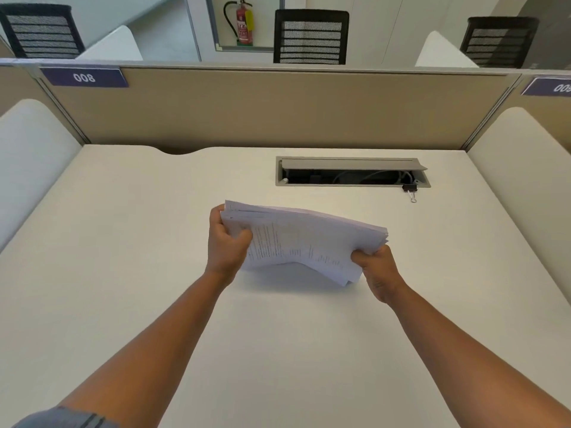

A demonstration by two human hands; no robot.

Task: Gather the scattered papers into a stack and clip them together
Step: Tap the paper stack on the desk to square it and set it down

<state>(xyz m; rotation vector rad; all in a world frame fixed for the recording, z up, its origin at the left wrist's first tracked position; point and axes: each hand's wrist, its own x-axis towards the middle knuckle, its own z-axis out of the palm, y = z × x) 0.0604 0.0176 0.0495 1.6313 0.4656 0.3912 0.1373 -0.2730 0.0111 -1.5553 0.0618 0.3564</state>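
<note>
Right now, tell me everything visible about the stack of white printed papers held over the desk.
The stack of white printed papers is a thick sheaf with dark text lines on its top sheet. It is held off the pale desk, sagging slightly and tilted, its edges not yet squared, some sheets jutting out at the lower right corner. The left hand grips its left end and the right hand pinches its right end. No clip is on it.

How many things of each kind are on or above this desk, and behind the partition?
Paper stack: 1, held by the left hand and the right hand
Binder clip: 1
Cable tray: 1
Chairs: 3
Fire extinguisher: 1
Number signs: 2
Total: 9
</note>
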